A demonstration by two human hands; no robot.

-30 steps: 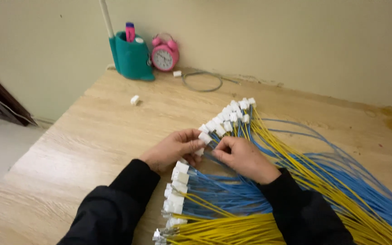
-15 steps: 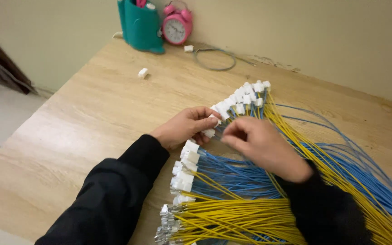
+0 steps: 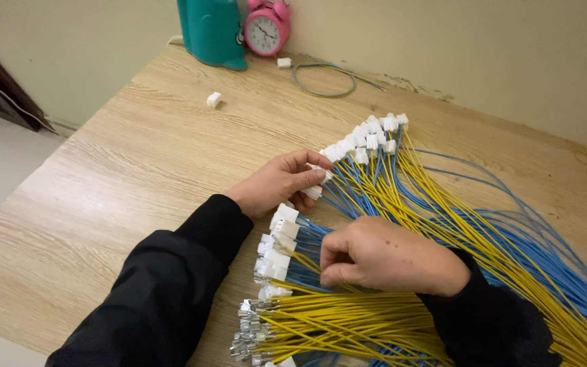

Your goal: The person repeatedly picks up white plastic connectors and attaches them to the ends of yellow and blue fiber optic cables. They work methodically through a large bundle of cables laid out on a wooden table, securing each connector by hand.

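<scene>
Left hand [image 3: 276,182] at ctr, fingers curled, pinching a white connector [image 3: 314,192] at the end of the blue and yellow wires [image 3: 443,217]. Right hand [image 3: 385,257] at 5 o'clock of it, closed loosely over wires just beside a stack of white connectors [image 3: 278,245]. More connectors [image 3: 368,139] fan out at 1 o'clock. Wooden table [image 3: 137,170] underneath. Teal holder [image 3: 213,34] & pink alarm clock [image 3: 265,28] at 12, loose connector [image 3: 213,99] at 11.

Left hand [image 3: 276,182]: bare, no glove, ring or watch visible. Right hand [image 3: 385,255]: bare likewise. Left sleeve [image 3: 171,285]: black, long, soft matte fabric, loosely creased, cuff ending at the wrist. Right sleeve [image 3: 490,319]: same black fabric, bunched folds near the wrist. No markings, seams or fastenings discernible on either.
</scene>
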